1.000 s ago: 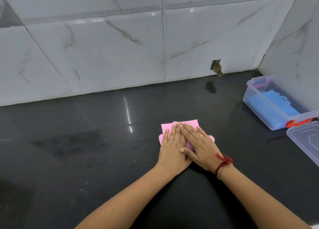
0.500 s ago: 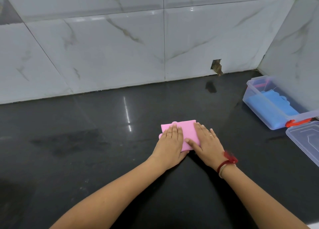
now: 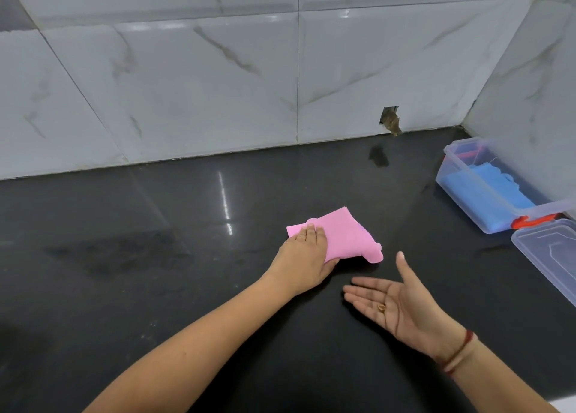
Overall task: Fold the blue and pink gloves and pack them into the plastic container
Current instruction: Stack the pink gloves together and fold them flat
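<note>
Left hand pinching folded pink glove at left end, thumb under near edge. Long axis left-right, right end just short of right hand, open, palm up, holding nothing. Plastic container far right, blue glove inside; right hand nearer.

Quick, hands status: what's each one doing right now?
Left hand: holding the folded pink glove, fingers on top, thumb at its edge.
Right hand: open, palm up, empty.

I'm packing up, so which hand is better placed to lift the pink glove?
Left. The left hand holds the pink glove, thumb at its near edge; the right hand lies open, palm up, apart from it.
</note>
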